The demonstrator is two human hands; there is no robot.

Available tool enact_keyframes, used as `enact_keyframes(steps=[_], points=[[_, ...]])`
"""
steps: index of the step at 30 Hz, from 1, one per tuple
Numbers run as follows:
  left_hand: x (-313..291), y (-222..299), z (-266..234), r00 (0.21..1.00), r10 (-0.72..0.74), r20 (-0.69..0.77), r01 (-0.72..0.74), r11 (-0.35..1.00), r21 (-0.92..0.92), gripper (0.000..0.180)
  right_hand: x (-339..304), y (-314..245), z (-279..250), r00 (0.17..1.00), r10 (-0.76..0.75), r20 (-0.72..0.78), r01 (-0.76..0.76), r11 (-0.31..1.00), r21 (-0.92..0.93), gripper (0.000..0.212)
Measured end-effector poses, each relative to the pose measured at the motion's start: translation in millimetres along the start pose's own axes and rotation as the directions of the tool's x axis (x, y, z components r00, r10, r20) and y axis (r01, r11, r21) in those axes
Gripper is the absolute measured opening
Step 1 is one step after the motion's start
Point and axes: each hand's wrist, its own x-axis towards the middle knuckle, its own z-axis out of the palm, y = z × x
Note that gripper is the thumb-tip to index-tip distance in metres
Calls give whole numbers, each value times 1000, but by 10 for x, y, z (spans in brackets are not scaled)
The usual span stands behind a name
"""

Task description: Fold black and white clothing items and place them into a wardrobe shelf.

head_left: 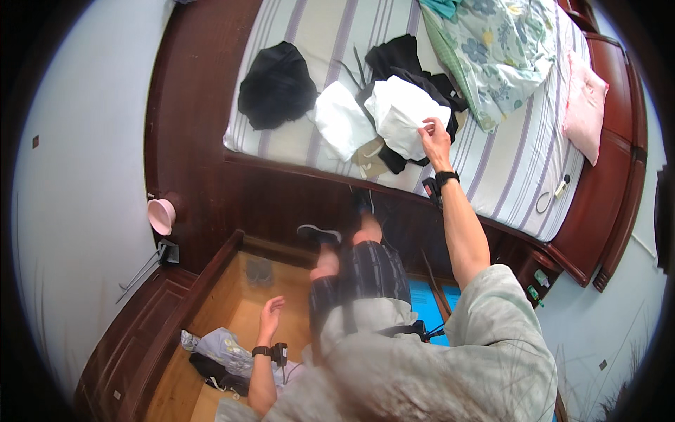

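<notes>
On the striped bed, my right hand (436, 141) has its fingers bent onto the edge of a white garment (404, 112), seemingly pinching it. That garment lies on a heap of black clothes (397, 58). To its left is another white garment (342, 121), with a beige piece (370, 160) below. A bundled black garment (276, 86) sits farther left. Low at my side, my left hand (270, 315) hangs with fingers stretched out and nothing in it, above a grey patterned cloth (225, 346) and a black garment (211, 371). Both wrists wear dark bands with small devices.
A floral quilt (496, 56) and a pink pillow (585, 109) lie toward the dark headboard (615, 105). A pink bucket (161, 216) and a dustpan (168, 252) are at left. Grey slippers (259, 271) rest on the wooden floor (232, 304). Green bottles (537, 285) stand at right.
</notes>
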Motion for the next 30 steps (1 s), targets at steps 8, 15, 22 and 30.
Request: enact_keyframes(steps=[8, 15, 22, 30], points=[[316, -47, -40, 977, 184, -110, -194, 977, -90, 47, -538, -1695, -702, 943, -330, -47, 318, 848, 423, 10], [-128, 907, -246, 884, 421, -201, -452, 879, -149, 43, -2000, -3437, -1009, 784, -617, 76, 366, 557, 745, 21], [-1327, 1980, -564, 510, 740, -439, -857, 480, -188, 35, -3036, -4351, -819, 272, -874, 401, -157, 371, 915, 24], [-1810, 2174, -675, 149, 914, -376, -904, 280, 322, 77, -3573, -4445, -214, 162, -808, 566, -285, 511, 811, 21]])
